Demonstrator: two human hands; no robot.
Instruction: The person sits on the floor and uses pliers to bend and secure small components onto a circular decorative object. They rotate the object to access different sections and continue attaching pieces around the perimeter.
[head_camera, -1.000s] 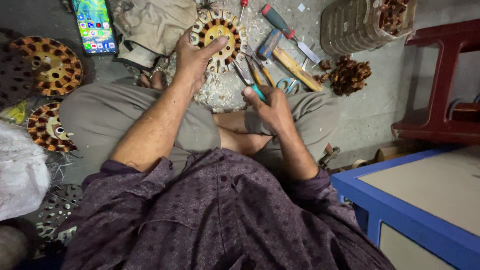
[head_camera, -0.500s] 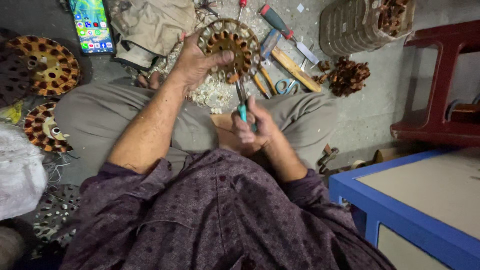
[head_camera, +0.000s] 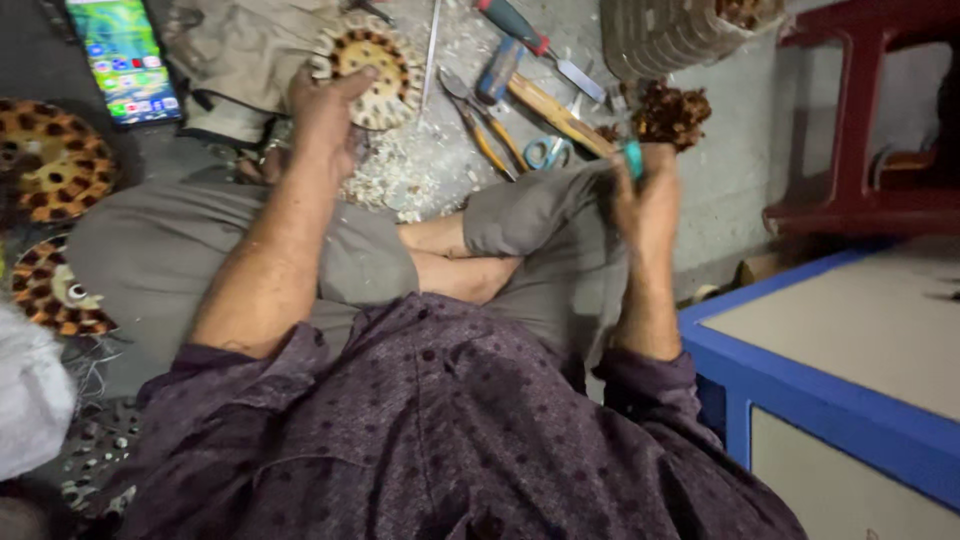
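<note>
— What does the head view show of the floor?

— Grey concrete floor (head_camera: 740, 170), littered with pale shavings (head_camera: 400, 180). A lit smartphone (head_camera: 125, 58) lies at the top left, two round copper-wound stators (head_camera: 45, 160) at the left edge. Ahead lie a red-handled screwdriver (head_camera: 530, 40), yellow-handled pliers (head_camera: 480, 125) and small blue-handled scissors (head_camera: 548, 152).

— And the room's edges?

— A dark red plastic stool (head_camera: 860, 150) stands at the right, a blue-framed cabinet with a beige top (head_camera: 830, 380) nearer the person.

— The hands?

— The left hand (head_camera: 325, 115) is closed on the rim of a round pale stator ring with brown windings (head_camera: 372, 60), held above the shavings. The right hand (head_camera: 645, 195) rests on the right knee, closed on a teal-handled tool (head_camera: 632, 158); its tip is blurred, possibly a cutter.
</note>
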